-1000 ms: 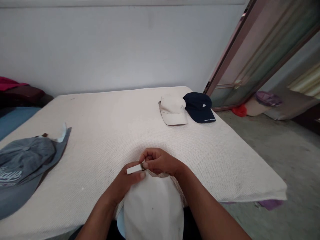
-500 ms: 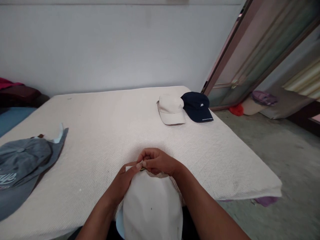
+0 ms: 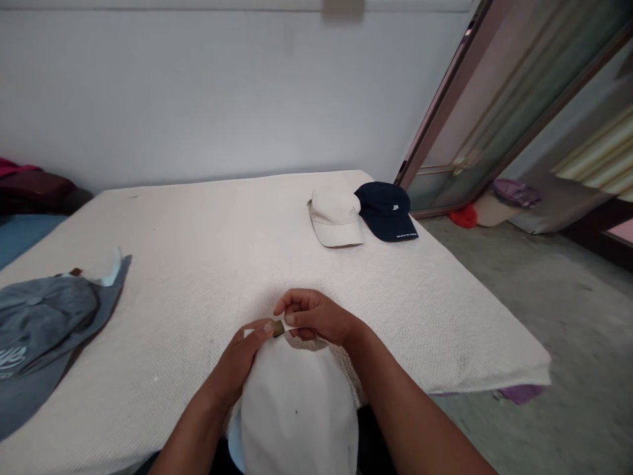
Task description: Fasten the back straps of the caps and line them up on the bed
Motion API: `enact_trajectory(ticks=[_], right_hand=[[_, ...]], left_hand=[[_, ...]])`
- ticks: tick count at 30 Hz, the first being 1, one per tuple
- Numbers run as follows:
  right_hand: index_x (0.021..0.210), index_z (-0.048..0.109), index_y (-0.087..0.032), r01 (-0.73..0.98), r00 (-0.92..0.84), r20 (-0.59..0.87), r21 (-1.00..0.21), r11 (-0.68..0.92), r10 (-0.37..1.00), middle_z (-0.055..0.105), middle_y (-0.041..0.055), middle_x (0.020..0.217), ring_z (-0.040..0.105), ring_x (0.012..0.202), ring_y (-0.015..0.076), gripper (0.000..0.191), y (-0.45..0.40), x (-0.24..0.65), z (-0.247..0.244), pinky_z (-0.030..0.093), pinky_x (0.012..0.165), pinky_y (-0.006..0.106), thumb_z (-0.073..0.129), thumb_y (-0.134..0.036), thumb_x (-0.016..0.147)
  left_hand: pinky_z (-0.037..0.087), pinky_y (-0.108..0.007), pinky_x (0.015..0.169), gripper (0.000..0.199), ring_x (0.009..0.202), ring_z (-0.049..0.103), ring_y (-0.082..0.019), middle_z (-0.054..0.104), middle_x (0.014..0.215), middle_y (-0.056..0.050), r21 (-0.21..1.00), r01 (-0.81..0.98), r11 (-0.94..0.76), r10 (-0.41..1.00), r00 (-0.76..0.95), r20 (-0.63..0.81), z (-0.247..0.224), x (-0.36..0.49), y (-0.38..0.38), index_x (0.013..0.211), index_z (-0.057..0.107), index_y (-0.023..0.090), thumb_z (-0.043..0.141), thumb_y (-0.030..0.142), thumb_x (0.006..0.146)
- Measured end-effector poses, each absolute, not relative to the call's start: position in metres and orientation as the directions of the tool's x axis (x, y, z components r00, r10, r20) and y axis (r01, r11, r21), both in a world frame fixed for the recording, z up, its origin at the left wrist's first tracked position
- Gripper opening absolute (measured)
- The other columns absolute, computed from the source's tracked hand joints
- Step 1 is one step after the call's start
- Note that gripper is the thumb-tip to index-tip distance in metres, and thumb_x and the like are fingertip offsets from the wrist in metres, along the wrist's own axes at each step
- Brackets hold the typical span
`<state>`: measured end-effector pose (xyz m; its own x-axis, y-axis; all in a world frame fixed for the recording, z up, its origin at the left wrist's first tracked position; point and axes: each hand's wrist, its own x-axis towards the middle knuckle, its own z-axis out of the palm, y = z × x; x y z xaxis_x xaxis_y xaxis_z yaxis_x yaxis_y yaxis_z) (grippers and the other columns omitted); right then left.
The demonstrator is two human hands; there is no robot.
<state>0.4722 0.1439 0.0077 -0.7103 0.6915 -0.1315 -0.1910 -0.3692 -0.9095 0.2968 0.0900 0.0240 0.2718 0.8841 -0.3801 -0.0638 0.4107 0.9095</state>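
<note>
the left edge cuts off the gray cap [image 3: 49, 323], the bottom edge the held white cap [image 3: 299, 402].

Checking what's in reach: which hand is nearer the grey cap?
Left. The left hand, on the held cap by its buckle, lies right of the grey cap; the right hand is past the buckle, farther right.

Left hand [image 3: 246, 351], right hand [image 3: 319, 318], both pinching, adjacent

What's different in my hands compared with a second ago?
Your left hand moved its thumb up onto the strap; your right hand shifted slightly right, exposing the buckle. Both still hold the strap. The gray cap, beige cap and navy cap stayed put.
</note>
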Motion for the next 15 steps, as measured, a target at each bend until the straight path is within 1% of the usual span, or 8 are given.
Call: enact_trajectory(ticks=[4,7,10,12,15], right_hand=[[0.091,0.059,-0.015,-0.193,-0.717,-0.124,-0.910,-0.366,0.686,0.053,-0.0049,0.058,0.039,0.043,0.0038,0.015,0.1434,0.4693,0.0078,0.028,0.040,0.017,0.062,-0.020,0.077],[0.089,0.059,-0.015,-0.227,-0.719,-0.107,-0.898,-0.378,0.686,0.051,-0.0063,0.055,0.036,0.041,0.0035,0.016,0.1433,0.4661,0.0077,0.026,0.039,0.018,0.065,-0.022,0.075],[0.087,0.059,-0.015,-0.241,-0.745,-0.095,-0.884,-0.400,0.660,0.049,-0.0075,0.055,0.032,0.040,0.0026,0.017,0.1438,0.4645,0.0075,0.023,0.039,0.018,0.067,-0.022,0.074],[0.087,0.059,-0.015,-0.246,-0.752,-0.092,-0.880,-0.407,0.652,0.049,-0.0078,0.055,0.032,0.040,0.0025,0.017,0.1441,0.4647,0.0076,0.022,0.038,0.018,0.068,-0.021,0.073],[0.087,0.059,-0.015,-0.246,-0.750,-0.092,-0.881,-0.405,0.655,0.050,-0.0071,0.056,0.033,0.040,0.0025,0.017,0.1439,0.4658,0.0084,0.022,0.037,0.018,0.068,-0.021,0.073]], left_hand=[[0.041,-0.025,0.058,0.032,0.064,0.056,-0.017,0.070,0.073,-0.007,0.903,-0.087,0.422,0.881,0.272,-0.386,0.0234,0.2970,0.0901,0.083,0.072,0.015,0.054,0.040,0.081],[0.042,-0.025,0.058,0.030,0.063,0.056,-0.017,0.071,0.077,-0.007,0.901,-0.103,0.421,0.884,0.268,-0.382,0.0238,0.2987,0.0899,0.085,0.072,0.014,0.056,0.039,0.081],[0.044,-0.027,0.062,0.028,0.066,0.058,-0.018,0.071,0.077,-0.008,0.859,-0.185,0.476,0.870,0.239,-0.431,0.0235,0.3000,0.0892,0.084,0.071,0.014,0.058,0.037,0.078],[0.045,-0.028,0.062,0.030,0.066,0.059,-0.019,0.070,0.072,-0.007,0.810,-0.266,0.522,0.852,0.203,-0.483,0.0223,0.2990,0.0886,0.080,0.071,0.014,0.057,0.041,0.078],[0.043,-0.028,0.052,0.041,0.052,0.056,-0.017,0.065,0.056,-0.005,0.743,-0.351,0.569,0.819,0.167,-0.548,0.0181,0.2950,0.0882,0.065,0.067,0.015,0.053,0.051,0.077]])
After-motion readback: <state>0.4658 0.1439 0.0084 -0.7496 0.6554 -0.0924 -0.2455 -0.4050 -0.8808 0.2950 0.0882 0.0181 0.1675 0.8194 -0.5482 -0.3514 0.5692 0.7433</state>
